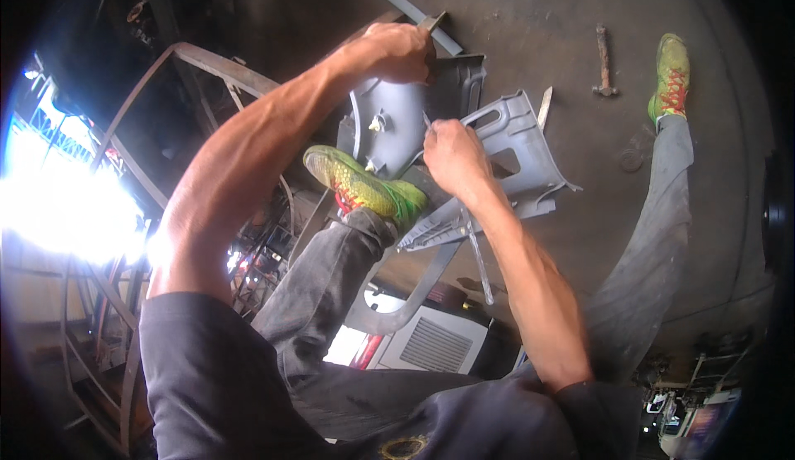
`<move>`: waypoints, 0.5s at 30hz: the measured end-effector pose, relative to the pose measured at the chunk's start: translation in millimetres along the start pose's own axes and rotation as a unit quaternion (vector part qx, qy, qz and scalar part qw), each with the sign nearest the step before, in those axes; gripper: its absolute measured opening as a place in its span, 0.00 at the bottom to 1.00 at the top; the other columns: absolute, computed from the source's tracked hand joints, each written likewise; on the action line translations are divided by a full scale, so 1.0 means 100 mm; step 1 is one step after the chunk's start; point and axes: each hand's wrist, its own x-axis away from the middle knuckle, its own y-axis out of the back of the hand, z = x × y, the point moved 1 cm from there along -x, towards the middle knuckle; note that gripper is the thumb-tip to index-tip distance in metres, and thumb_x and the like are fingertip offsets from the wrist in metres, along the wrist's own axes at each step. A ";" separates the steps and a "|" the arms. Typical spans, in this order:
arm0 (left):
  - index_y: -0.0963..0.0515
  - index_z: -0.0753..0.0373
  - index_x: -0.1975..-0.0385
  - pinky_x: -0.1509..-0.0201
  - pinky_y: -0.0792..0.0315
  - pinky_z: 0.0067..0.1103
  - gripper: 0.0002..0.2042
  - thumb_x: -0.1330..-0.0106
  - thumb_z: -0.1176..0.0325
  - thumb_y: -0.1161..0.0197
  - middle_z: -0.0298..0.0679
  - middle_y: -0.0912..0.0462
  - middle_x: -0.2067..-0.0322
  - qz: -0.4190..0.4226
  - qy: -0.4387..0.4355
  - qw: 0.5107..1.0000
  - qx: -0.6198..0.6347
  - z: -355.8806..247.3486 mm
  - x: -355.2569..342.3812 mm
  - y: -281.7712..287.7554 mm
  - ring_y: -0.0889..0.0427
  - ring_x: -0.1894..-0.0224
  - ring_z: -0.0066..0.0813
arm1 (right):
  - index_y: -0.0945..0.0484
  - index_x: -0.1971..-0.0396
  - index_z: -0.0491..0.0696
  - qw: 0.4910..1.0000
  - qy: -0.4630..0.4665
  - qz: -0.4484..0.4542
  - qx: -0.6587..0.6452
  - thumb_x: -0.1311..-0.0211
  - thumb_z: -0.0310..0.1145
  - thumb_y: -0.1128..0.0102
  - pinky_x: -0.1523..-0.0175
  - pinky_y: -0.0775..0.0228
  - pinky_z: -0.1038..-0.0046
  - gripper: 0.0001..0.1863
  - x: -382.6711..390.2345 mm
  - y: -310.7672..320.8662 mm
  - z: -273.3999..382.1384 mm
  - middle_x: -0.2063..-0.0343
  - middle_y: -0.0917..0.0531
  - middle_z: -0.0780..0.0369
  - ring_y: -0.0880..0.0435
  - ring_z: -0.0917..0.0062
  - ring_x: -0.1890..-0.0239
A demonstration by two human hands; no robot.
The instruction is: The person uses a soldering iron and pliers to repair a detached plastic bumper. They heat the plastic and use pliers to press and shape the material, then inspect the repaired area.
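My left hand [402, 52] is a closed fist at the upper middle, above a curved grey panel [396, 116]. A short brownish metal end [432, 21] shows beside its knuckles; the fist hides the rest, so I cannot tell what it holds. My right hand [455, 158] is closed around a thin metal bar. The bar's tip shows above the fingers, pointing at the panel, and what looks like its long tail [478, 261] hangs below the wrist. Beside this hand lies a grey plastic part [522, 149] with cut-outs. My green shoe [356, 185] presses against the panel's lower edge.
A hammer [604, 62] lies on the dark floor to the right, near my other green shoe [672, 79]. Bent metal frames [224, 67] stand at the left. A grey tube [397, 0] curves across the top. A white vented box [435, 344] is near my legs.
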 end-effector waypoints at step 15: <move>0.14 0.59 0.62 0.48 0.24 0.33 0.16 0.42 0.54 0.34 0.44 0.14 0.59 0.022 0.025 0.999 -0.022 -0.07 -0.03 0.06 0.16 0.52 0.42 | 0.22 0.73 0.36 0.998 -0.042 0.025 0.032 0.36 0.31 0.51 0.56 0.29 0.51 0.14 0.02 0.01 0.10 0.72 0.20 0.41 0.20 0.44 0.64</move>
